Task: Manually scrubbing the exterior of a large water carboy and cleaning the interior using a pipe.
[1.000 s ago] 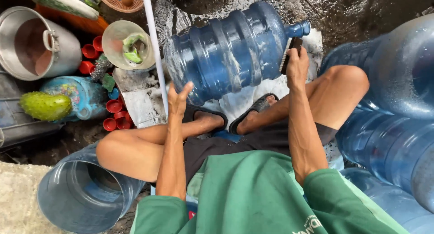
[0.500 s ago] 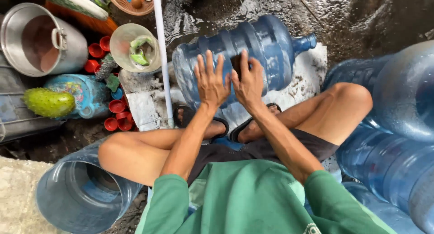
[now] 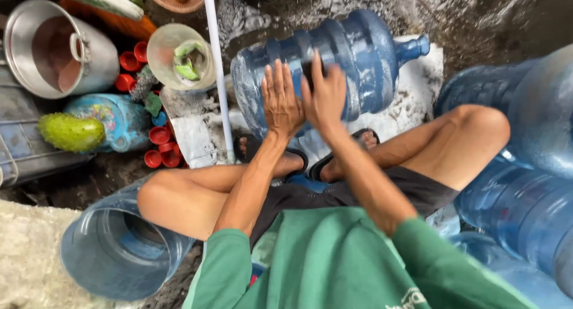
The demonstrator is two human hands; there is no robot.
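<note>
- Head view shows the person sitting cross-legged, with a big blue water jug [image 3: 334,64] lying on its side in the upper middle of the frame, neck towards the right.
- Left hand [image 3: 280,100] lies flat and open on the jug, gripping nothing.
- Right hand [image 3: 325,97] presses beside it, fingers spread; something dark under them, I cannot tell what.
- Red caps [image 3: 158,145] lie at left, near a metal pot [image 3: 95,52].

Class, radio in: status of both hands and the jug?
Left hand and right hand flat on blue water jug. Jug lying sideways. White pipe alongside.
</note>
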